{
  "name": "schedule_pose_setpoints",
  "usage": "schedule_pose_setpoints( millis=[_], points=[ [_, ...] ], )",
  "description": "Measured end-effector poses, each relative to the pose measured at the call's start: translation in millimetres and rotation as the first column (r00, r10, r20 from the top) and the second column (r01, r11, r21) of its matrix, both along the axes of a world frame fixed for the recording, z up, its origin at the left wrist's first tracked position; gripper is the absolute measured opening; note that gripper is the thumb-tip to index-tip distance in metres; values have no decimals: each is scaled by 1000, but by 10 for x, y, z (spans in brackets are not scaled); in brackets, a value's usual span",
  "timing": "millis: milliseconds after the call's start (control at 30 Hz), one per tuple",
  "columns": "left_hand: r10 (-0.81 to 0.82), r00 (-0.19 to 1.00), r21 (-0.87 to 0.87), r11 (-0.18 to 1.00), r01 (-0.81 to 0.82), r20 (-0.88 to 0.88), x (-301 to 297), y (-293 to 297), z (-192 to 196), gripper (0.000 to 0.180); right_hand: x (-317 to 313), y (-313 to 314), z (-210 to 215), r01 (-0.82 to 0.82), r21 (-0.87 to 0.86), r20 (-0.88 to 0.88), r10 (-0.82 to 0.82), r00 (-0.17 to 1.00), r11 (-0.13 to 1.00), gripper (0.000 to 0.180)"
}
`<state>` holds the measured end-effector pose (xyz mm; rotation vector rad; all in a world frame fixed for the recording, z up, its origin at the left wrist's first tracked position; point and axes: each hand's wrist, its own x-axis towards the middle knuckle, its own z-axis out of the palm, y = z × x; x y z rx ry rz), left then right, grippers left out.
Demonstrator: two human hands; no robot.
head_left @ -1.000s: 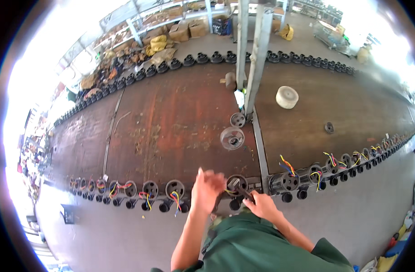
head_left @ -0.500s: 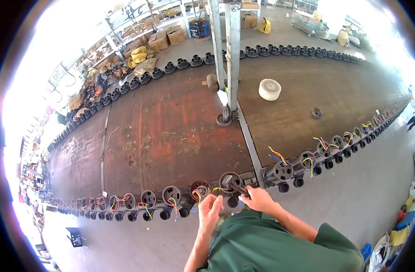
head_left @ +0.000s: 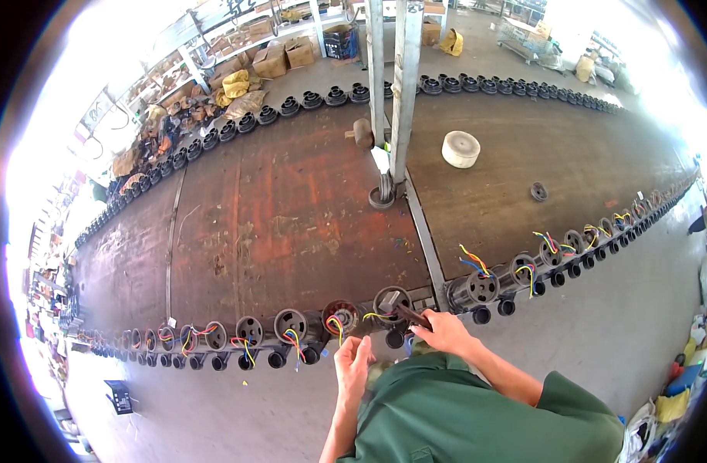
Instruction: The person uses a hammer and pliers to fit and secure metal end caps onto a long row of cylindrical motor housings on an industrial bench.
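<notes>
A hammer with a blocky metal head and dark handle is gripped in my right hand. Its head rests over or just above the round end of a black motor housing; contact cannot be made out. To the left lies an open motor housing with reddish windings inside. Red and yellow wires come out of it down toward my left hand. The fingers of that hand are curled with thumb and forefinger close together; whatever they may pinch is too small to tell.
A long row of motor housings with coloured wires lines the near edge of the brown bench. Another row of black parts follows the far edge. Metal posts, a mallet and a white round block stand mid-bench.
My right hand and the hammer have shifted slightly to the right. My left hand stays beside the wires, a little lower. The whole view has turned slightly.
</notes>
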<state>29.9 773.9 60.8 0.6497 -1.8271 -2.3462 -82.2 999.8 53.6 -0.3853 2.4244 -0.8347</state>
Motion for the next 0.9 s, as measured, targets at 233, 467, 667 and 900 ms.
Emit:
schedule_pose_setpoints(
  millis=[233,467,667,900],
  points=[
    [31,997,-46,999,-28,68,37,-26,3,28,-23,85,17,61,27,-6,-60,998,998,44],
    [98,995,8,995,-99,25,63,-72,-35,27,-46,131,-42,13,-45,-34,-14,999,999,49],
    [113,993,-113,987,-117,-44,-45,1,7,24,45,152,-199,12,-51,-20,-13,1000,999,53],
    [-369,908,6,927,375,200,-234,140,33,27,126,177,-348,37,-54,-34,-39,999,998,46]
  ],
)
